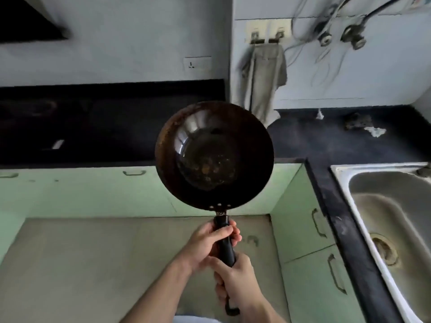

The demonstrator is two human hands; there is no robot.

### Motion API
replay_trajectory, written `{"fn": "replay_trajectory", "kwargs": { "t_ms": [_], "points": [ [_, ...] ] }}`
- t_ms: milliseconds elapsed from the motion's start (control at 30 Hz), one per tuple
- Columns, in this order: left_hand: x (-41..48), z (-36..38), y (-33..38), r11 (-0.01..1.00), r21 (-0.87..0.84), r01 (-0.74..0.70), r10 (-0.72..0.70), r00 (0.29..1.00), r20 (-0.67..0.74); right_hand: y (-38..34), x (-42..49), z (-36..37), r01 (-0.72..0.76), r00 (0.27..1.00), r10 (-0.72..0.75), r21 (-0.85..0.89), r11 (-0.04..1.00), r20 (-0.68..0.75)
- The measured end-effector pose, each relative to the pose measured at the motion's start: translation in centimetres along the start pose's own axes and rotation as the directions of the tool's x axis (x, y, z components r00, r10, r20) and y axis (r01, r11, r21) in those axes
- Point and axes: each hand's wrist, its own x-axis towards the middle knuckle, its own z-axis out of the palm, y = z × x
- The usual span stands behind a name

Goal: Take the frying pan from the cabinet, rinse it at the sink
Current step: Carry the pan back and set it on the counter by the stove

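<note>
Gripping frying pan (214,155) handle in left hand (205,245) and right hand (238,283), black countertop (326,141), green cabinets (93,192), steel sink (341,174)

The frying pan (214,155) is before the cabinets (93,190), the sink (373,167) to its right, a cloth (263,82) behind

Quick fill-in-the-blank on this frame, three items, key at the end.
1. The left hand and right hand both grip the frying pan by its ____.
2. The sink lies to the pan's ____.
3. The grey cloth hangs from hooks on the ____.
Missing: handle; right; wall.
</note>
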Motion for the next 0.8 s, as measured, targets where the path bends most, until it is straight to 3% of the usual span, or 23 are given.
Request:
{"fn": "replay_trajectory", "kwargs": {
  "t_ms": [433, 800],
  "points": [
    [-12.7, -24.3, 8.9, 0.971, -0.085, -0.223, 0.187, 0.933, -0.307, 0.8, 3.7, 26.0, 0.034, 0.930, 0.083, -0.308, 0.951, 0.358],
    [-18.6, -36.7, 11.3, 0.860, -0.227, -0.458, 0.269, 0.783, -0.562, 1.5, 7.7, 39.6, -0.002, 0.757, 0.332, -0.506, 0.863, 0.563]
  ]
}}
